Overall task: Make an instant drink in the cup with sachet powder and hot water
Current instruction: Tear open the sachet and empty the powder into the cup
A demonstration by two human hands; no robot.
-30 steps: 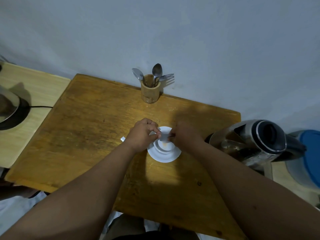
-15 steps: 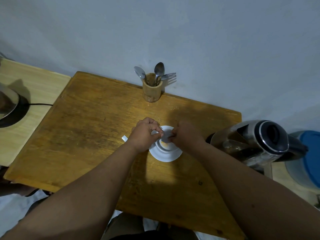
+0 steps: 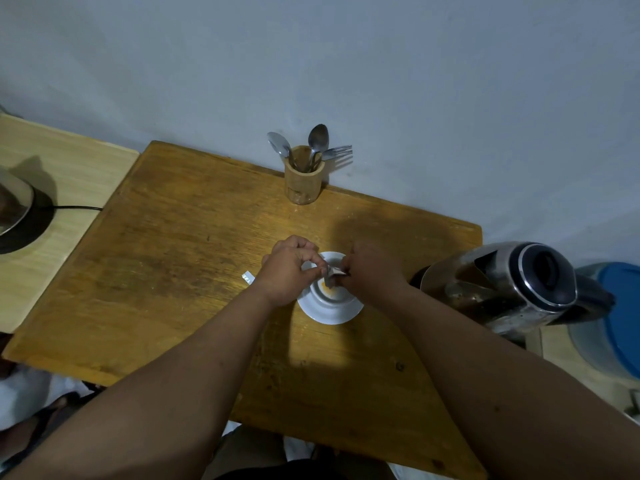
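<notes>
Orange-brown powder point(image 3: 326, 283) lies in the bottom of the white cup point(image 3: 330, 292), so we judge the emptying of the sachet to be well under way. We see the cup on its white saucer point(image 3: 341, 313) near the middle of the wooden tabletop point(image 3: 180, 258). Both hands hold the silvery sachet point(image 3: 331, 270) over the cup mouth: the left hand point(image 3: 289, 268) pinches one end with closed fingers, the right hand point(image 3: 369, 271) pinches the other; we cannot tell whether powder remains inside. A torn-off silvery strip point(image 3: 248, 276) lies on the tabletop just left of the left wrist, so the opening step looks done. Left to do, as we judge it: finish tipping, pour hot water from the steel kettle point(image 3: 512, 289) standing at the right edge, then stir. No water shows in the cup yet. Count: one cup, one saucer, one sachet, one torn strip, one kettle, one wooden holder point(image 3: 303, 181) against the wall with two spoons point(image 3: 318, 136) and one fork point(image 3: 337, 152). A dark round appliance with a cord point(image 3: 20, 220) sits on the pale side surface at left; a blue-lidded container point(image 3: 620, 320) is at far right.
</notes>
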